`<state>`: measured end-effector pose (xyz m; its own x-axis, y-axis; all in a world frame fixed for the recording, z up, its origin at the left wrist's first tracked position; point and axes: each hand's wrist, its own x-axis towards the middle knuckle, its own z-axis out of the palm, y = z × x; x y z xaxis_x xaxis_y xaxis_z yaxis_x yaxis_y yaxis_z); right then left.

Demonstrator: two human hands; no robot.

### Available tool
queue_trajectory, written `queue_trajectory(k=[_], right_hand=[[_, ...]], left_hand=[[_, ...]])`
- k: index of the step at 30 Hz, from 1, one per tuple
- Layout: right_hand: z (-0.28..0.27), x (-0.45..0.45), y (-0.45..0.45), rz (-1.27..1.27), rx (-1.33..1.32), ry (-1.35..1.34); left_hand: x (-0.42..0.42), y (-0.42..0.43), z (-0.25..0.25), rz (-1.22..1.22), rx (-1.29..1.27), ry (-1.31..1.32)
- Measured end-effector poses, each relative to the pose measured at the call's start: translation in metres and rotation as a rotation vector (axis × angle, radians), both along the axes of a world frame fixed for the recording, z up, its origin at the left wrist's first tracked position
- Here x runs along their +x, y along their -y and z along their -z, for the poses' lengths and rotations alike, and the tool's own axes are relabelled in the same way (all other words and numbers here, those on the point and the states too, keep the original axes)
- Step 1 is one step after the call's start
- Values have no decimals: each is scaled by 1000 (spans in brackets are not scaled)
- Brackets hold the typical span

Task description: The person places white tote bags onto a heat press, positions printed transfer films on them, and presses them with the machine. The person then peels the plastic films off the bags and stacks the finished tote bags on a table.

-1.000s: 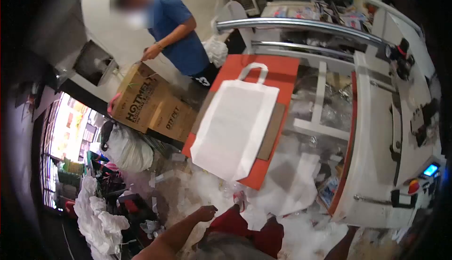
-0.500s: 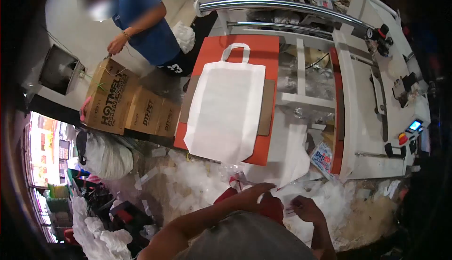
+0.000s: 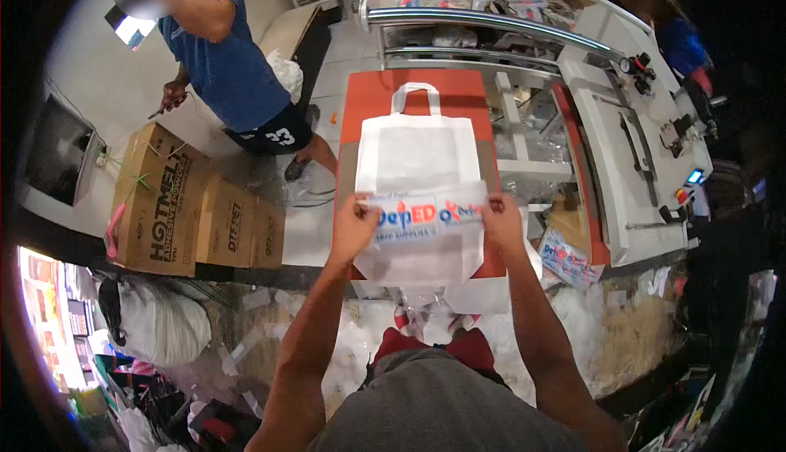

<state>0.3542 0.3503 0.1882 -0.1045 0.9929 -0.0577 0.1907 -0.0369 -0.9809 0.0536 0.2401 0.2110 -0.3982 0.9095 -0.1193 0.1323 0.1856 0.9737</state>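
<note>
Between my two hands a printed transfer film [image 3: 426, 216] is stretched level, with red and blue lettering on it. My left hand [image 3: 355, 227] pinches its left end, and my right hand [image 3: 501, 219] grips the right end. Beneath the film lies a white tote bag [image 3: 417, 153], flat, its handle loop pointing away from me. The film covers the bag's middle; whether the two touch I cannot tell. An orange-red press bed [image 3: 372, 92] carries the bag.
To the right stands the heat press head [image 3: 630, 182] with a lit display. More printed film [image 3: 565, 257] lies near its front edge. Cardboard boxes [image 3: 176, 198] stand at left, beside a person [image 3: 237, 67] in a blue shirt holding a cable-like item.
Both my hands have come up from near my waist to over the bag, now holding the printed film. The person at left has raised one arm to the head.
</note>
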Motion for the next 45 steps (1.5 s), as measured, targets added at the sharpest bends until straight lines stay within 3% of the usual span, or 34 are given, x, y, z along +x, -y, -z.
queue_trajectory(k=[6,8,10,13,15,20,23,25,28,34,38,40,42,43,45], right_hand=[[-9,-43,-34,53,171,347],[-6,-28,-29,131,357,517],[-5,0,-3,127,263,462],[-15,19,47,91,55,405],[-17,21,64,-18,19,509],[-5,9,62,6,85,561],[4,8,58,121,86,407],[4,6,56,170,-69,298],[26,14,58,70,128,430],[-2,5,64,55,16,450],[-4,0,53,104,191,529],[-17,-12,41,27,424,570],[-17,-26,27,-2,527,615],[-16,-33,20,-27,637,654],[-10,-42,16,-72,568,692]], left_hand=[[-41,-57,26,-119,84,-329],[-48,-50,17,-209,173,-388],[-60,-9,22,-215,98,-430],[-52,48,49,-134,-72,-252],[-34,63,41,-26,-194,-245],[-19,57,35,-97,-104,-237],[-22,52,44,-145,-95,-249],[-21,51,42,-173,-92,-262],[-21,54,36,-183,-110,-258],[-25,58,47,-177,-131,-185],[-26,48,19,-121,-90,-427],[-25,34,7,-102,-119,-488],[-19,10,-1,-71,125,-762],[-16,3,-1,-76,127,-764],[-12,-11,7,13,250,-818]])
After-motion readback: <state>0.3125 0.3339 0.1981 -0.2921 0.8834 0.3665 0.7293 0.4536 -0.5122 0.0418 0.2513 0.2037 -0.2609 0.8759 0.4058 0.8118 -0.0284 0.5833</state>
